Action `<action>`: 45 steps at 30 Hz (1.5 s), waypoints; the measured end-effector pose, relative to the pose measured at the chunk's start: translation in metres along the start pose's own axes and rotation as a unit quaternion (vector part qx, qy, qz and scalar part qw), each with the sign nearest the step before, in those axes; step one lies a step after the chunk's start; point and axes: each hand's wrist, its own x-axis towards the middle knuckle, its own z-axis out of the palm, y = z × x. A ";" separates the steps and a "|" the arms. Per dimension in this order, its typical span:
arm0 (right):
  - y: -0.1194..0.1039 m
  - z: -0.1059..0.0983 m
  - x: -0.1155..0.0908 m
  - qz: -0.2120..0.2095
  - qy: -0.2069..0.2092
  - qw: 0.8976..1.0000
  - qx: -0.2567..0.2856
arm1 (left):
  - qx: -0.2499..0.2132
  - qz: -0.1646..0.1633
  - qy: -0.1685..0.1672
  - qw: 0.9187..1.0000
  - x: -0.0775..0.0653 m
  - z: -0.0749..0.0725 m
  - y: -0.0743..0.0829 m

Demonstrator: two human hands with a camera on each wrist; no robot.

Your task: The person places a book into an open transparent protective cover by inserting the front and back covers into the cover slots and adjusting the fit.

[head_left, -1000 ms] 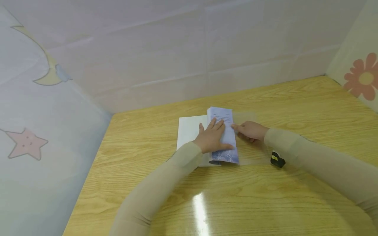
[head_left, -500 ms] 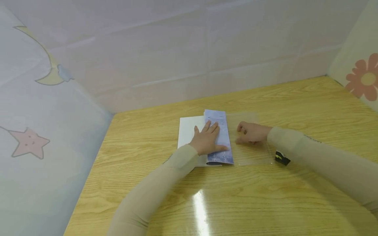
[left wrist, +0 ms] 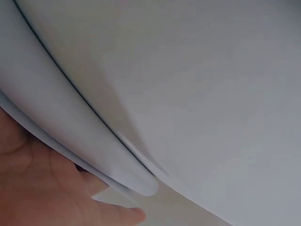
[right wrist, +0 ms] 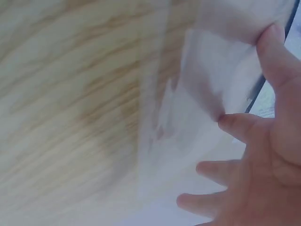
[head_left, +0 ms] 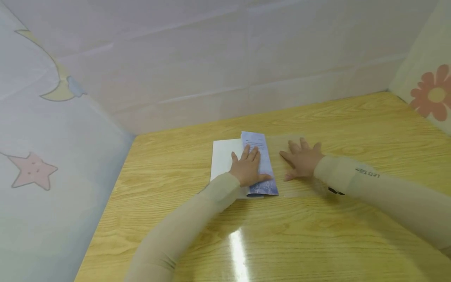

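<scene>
A book lies on the table, its white page [head_left: 223,154] on the left and a purple cover [head_left: 253,138] with printed text and pale trees folded over on the right. My left hand [head_left: 245,171] rests on the purple cover, fingers spread. In the left wrist view, that hand [left wrist: 51,188] lies along a curved pale fold. Beyond the cover's right edge extends a clear plastic sheet [head_left: 278,143]. Over it my right hand [head_left: 303,159] is spread wide. The right wrist view shows its straight fingers [right wrist: 233,127] at the clear plastic [right wrist: 178,127], with wood grain beyond.
A small black object [head_left: 336,191] is mostly hidden under the right sleeve [head_left: 349,172]. The wooden table [head_left: 158,168] meets a pale fabric wall [head_left: 183,70] at the back. Printed side walls stand left and right.
My right hand has left the purple cover's edge and gone from curled fingers to spread fingers over the plastic. The cover and left hand have shifted slightly left.
</scene>
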 end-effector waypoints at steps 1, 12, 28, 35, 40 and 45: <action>0.002 0.003 0.001 0.004 -0.006 1.000 0.002 | 0.003 0.000 -0.002 1.000 0.000 0.000 0.001; 0.008 0.003 -0.004 -0.024 -0.056 0.991 0.115 | 0.030 -0.005 -0.009 1.000 0.004 -0.001 0.008; 0.004 0.000 -0.007 -0.033 -0.044 0.993 0.108 | 0.062 -0.002 -0.006 0.998 0.021 0.014 0.015; 0.005 0.002 -0.005 -0.031 -0.050 0.992 0.115 | 0.064 -0.013 -0.005 0.998 0.023 0.015 0.014; 0.006 0.004 -0.004 -0.027 -0.052 0.991 0.117 | 0.066 -0.011 0.007 0.998 0.023 0.017 0.014; 0.007 0.005 -0.004 -0.027 -0.051 0.992 0.112 | 0.068 0.002 0.004 0.998 0.020 0.015 0.016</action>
